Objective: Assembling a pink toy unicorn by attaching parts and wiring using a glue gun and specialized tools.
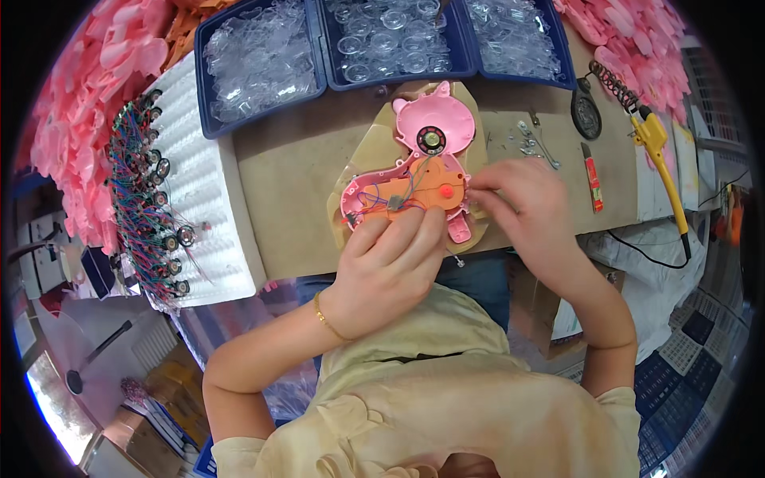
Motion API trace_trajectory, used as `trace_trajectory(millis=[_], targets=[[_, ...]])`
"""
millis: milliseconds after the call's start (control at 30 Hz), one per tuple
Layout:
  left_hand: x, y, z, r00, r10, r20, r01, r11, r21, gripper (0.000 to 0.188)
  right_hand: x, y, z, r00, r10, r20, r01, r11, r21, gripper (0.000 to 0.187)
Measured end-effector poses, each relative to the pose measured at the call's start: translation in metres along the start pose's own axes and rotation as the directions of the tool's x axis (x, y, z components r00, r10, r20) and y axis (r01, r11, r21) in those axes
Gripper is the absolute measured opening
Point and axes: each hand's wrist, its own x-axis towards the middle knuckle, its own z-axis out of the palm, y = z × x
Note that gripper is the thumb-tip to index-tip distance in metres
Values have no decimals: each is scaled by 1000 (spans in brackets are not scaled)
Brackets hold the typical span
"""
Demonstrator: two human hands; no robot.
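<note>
A pink plastic toy half-shell [437, 119] with a rounded head and a wide body lies open on a tan, shaped holder [368, 151]. A small round speaker [431, 140] sits at its neck. Inside the body is an orange plastic housing [421, 188] with a red-orange round part, and thin blue and grey wires run across it. My left hand [390, 259] has its fingers curled over the shell's lower edge, gripping it and hiding part of it. My right hand [526, 199] pinches at the shell's right edge; whatever is between those fingertips is too small to make out.
Blue bins [319, 80] of clear plastic parts line the back. Wired speakers [163, 199] lie on white foam [211, 239] at left. Screws [527, 139], a red-yellow tool [592, 179], a black coil-topped stand [587, 115] and a yellow-handled tool [653, 135] are at right. Pink parts [96, 103] are heaped behind.
</note>
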Motion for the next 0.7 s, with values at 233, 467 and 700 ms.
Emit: trace_trajectory(millis=[233,467,700], targets=[[-1,4,-1,997,-37,61,37,999,9,37,-14,5,12,977,-138,-161,119,986,-118,14],[-3,4,4,997,-67,33,67,998,2,35,-7,5,13,984,-123,-128,109,987,-116,14],[-2,3,3,998,-60,21,61,998,-17,33,-2,6,4,994,-103,-35,101,994,-42,13]])
